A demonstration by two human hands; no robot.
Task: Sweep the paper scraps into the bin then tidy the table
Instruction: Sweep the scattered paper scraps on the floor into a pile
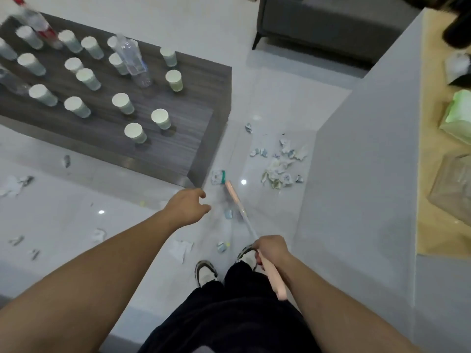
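Note:
My right hand (271, 250) grips a broom (235, 197) by its pink handle; the green and white head rests on the floor beside the corner of the dark wooden table (178, 154). My left hand (187, 206) hovers open and empty just left of the shaft. A heap of paper scraps (281, 164) lies on the pale floor to the right of the broom head, against a grey wall. More scraps (182, 248) lie by my feet and scraps (17, 184) are scattered at the left. No bin is in view.
Several paper cups (160, 118) and clear plastic bottles (132, 59) stand on the table. A grey sofa (318, 24) sits at the back. On the right, a raised counter (430, 174) holds a green bag (457, 115) and clear plastic.

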